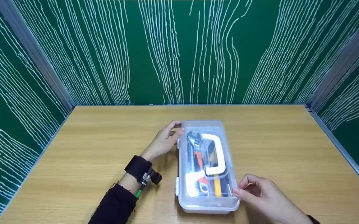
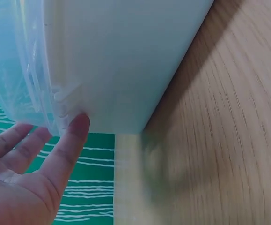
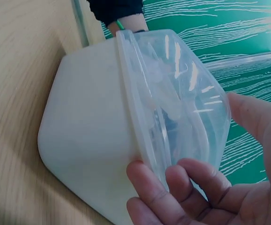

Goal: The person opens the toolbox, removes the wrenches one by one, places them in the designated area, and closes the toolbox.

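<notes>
A toolbox (image 1: 198, 202) with a clear lid and a white handle (image 1: 219, 152) stands on the table, its lid down. Through the lid show an adjustable wrench (image 1: 195, 140), an orange-red handle (image 1: 199, 160) and a yellow handle (image 1: 217, 186). My left hand (image 1: 163, 140) holds the far left corner; in the left wrist view a fingertip (image 2: 80, 124) presses the white side wall just below the rim. At the near right corner my right hand (image 1: 263, 196) holds the lid, thumb on its clear top and curled fingers (image 3: 147, 180) at the rim.
The wooden table (image 1: 104, 130) extends on both sides of the toolbox. Green panels (image 1: 188, 62) with wavy white lines close off the back and sides, along grey metal posts (image 1: 39, 59). A black band with a small camera (image 1: 156, 178) sits on the left wrist.
</notes>
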